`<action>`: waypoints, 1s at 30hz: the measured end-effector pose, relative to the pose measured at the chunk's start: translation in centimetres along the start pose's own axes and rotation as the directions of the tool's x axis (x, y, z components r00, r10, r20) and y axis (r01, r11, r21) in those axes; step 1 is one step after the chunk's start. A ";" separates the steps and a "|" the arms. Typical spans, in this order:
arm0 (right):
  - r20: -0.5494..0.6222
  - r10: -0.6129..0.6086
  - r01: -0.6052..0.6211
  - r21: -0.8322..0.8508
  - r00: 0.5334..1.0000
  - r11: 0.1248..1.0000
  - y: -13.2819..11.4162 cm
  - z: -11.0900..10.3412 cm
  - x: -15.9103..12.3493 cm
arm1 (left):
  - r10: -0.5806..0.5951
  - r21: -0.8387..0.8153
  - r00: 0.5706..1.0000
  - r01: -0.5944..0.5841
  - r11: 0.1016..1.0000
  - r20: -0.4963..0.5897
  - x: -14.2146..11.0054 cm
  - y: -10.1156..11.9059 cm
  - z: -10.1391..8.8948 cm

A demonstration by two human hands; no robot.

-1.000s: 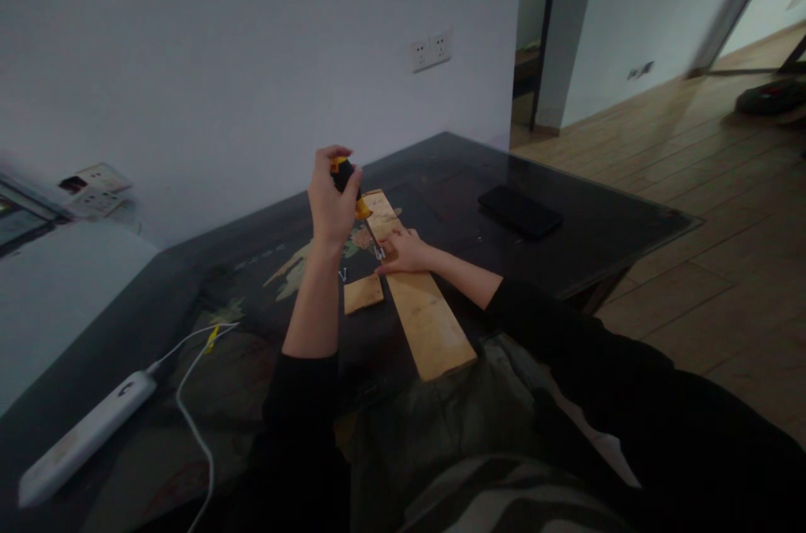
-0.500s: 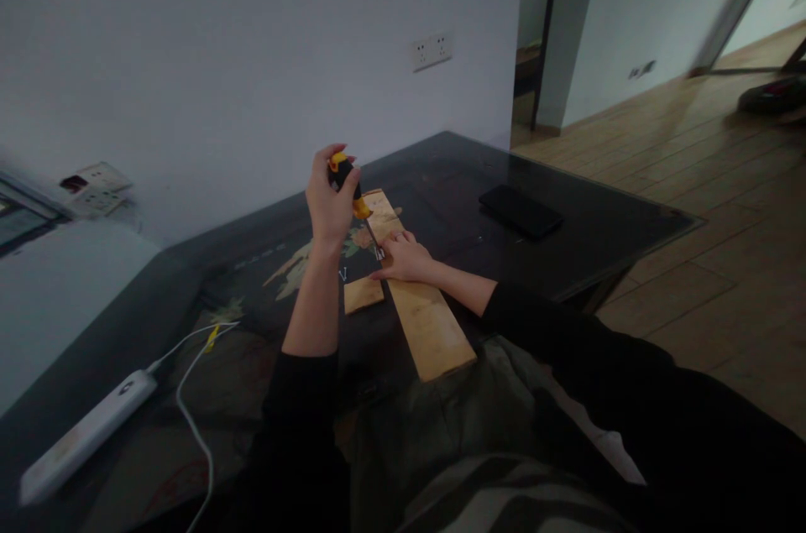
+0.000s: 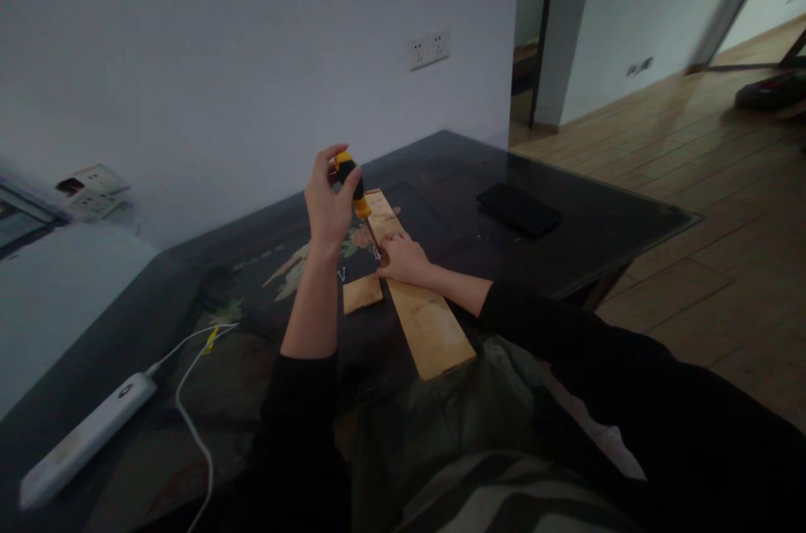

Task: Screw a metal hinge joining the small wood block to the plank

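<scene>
A dark, shiny surface [image 3: 434, 180] is set by a pale wall [image 3: 252, 54], and flowers are shown on its top. One far corner is put near the wall; another is pointed right, over the wood floor [image 3: 680, 290]. A wide stretch of dark top is seen between the black phone [image 3: 520, 210] and the right edge. At the left, the top is shared by a white power strip [image 3: 88, 441] and its cord [image 3: 196, 428].

The long board [image 3: 434, 331] is laid slantwise, with its near end by the lap. The small wood piece [image 3: 363, 296] is placed just left of it, near two screws [image 3: 342, 274]. The screwdriver [image 3: 351, 179] is held tilted, tip down, with the left hand's [image 3: 328, 210] fingers clamped on its handle. The board is touched by the right hand [image 3: 406, 260]; whether its fingers are pinched together cannot be told.
</scene>
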State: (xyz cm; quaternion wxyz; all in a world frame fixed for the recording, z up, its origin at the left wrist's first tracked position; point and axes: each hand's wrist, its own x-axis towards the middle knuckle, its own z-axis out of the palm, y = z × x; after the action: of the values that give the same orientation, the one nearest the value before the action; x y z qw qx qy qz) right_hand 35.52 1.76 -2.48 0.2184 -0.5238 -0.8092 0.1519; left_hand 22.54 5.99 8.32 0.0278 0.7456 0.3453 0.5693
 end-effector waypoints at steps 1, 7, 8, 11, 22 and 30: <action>-0.005 0.000 0.000 0.002 1.000 1.000 0.0 0.0 0.0 | 0.009 -0.002 1.000 -0.009 1.000 0.007 0.0 0.1 -0.1; -0.025 -0.001 0.002 0.022 1.000 1.000 0.1 0.1 0.0 | 0.067 0.024 0.996 -0.068 0.997 0.058 0.0 0.9 -0.2; -0.026 0.001 -0.001 0.021 1.000 1.000 0.1 0.1 0.1 | 0.073 0.035 0.995 -0.075 0.997 0.064 0.0 1.1 -0.2; -0.028 -0.002 0.003 0.016 1.000 1.000 0.0 0.0 0.1 | 0.084 0.071 0.994 -0.088 0.994 0.063 0.0 1.5 -0.2; -0.022 -0.007 0.008 0.029 1.000 1.000 0.0 -0.1 0.1 | 0.017 0.210 1.000 -0.017 0.978 0.004 -0.6 2.6 0.3; -0.016 -0.002 0.003 0.046 1.000 0.999 0.2 0.0 0.3 | 0.018 0.241 1.000 -0.019 0.970 0.008 -0.3 2.5 -0.3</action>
State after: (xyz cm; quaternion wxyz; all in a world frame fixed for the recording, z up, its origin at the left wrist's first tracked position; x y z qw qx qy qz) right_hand 35.54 2.13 -2.48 0.2370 -0.5190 -0.8043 0.1661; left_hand 23.41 3.82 9.28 -0.0675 0.7483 0.4049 0.5211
